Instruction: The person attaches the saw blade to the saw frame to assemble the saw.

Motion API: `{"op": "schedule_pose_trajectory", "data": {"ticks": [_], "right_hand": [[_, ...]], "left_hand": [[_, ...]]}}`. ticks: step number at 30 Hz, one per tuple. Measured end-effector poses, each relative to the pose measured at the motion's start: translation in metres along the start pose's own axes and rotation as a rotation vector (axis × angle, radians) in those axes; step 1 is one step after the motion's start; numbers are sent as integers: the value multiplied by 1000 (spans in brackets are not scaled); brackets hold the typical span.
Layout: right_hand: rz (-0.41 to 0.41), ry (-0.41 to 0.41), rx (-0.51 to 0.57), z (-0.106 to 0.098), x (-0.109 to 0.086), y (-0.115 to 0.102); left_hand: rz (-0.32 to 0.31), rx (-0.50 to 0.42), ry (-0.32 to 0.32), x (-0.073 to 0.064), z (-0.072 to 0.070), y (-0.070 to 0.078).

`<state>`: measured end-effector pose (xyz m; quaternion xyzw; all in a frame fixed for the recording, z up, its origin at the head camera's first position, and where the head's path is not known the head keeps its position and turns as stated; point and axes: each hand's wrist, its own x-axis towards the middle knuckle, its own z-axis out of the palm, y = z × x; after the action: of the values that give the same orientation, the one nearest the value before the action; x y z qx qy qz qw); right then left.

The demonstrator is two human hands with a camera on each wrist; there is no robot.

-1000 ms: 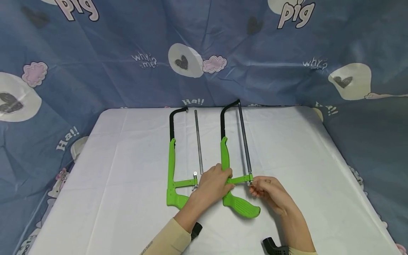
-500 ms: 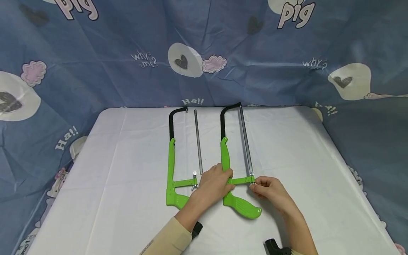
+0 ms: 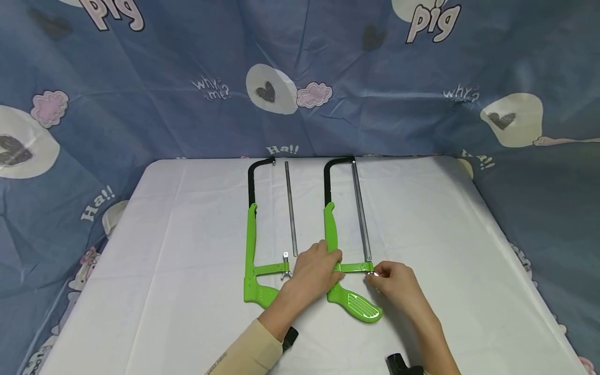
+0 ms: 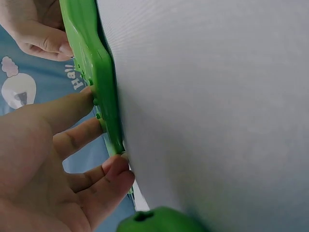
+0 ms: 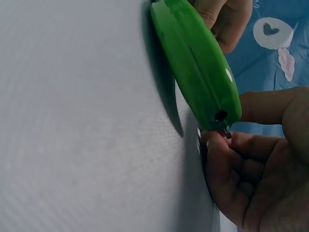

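Note:
A green and black hacksaw (image 3: pixel 330 224) lies right of centre on the white table, its grey blade (image 3: pixel 361 213) running from the black tip down to the green crossbar. My left hand (image 3: pixel 315 268) grips its green frame where the crossbar joins; the left wrist view shows thumb and fingers on the frame's edge. My right hand (image 3: pixel 396 281) pinches the small metal wing nut (image 5: pixel 228 133) at the crossbar's outer end, mostly hidden by the fingers. The hacksaw's ribbed handle (image 3: pixel 358 306) points toward me between the two hands.
To the left lies a second green and black hacksaw (image 3: pixel 251 234), partly under my left forearm, with a wing nut (image 3: pixel 286 274) on its crossbar. A loose blade (image 3: pixel 290 208) lies beside it. Blue printed cloth (image 3: pixel 211 120) hangs behind the white table (image 3: pixel 140 291).
The far end of the right hacksaw has come down toward the table, and its blade has shifted slightly nearer. My right hand has turned at the wing nut; the left hand keeps its place.

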<state>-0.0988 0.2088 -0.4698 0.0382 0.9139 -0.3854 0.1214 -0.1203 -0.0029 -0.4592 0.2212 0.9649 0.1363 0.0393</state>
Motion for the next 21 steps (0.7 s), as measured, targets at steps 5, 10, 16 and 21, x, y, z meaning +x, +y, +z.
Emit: {"op": "schedule_pose_trajectory", "data": {"ticks": [5,10,16,21], "right_hand": [[13,21,-13,1,-3,-3],[18,40,-25,2,-4,-5],[11,55,-46,3,-3,-8],[1,72,-71,3,-3,-10]], "left_hand": [[-5,0,0,-1,-1,1],[-14,-9,-9,-1,-2,2],[-15,-10,-10,-3,-2,1],[-14,-21,-9,-6,-2,-1]]}}
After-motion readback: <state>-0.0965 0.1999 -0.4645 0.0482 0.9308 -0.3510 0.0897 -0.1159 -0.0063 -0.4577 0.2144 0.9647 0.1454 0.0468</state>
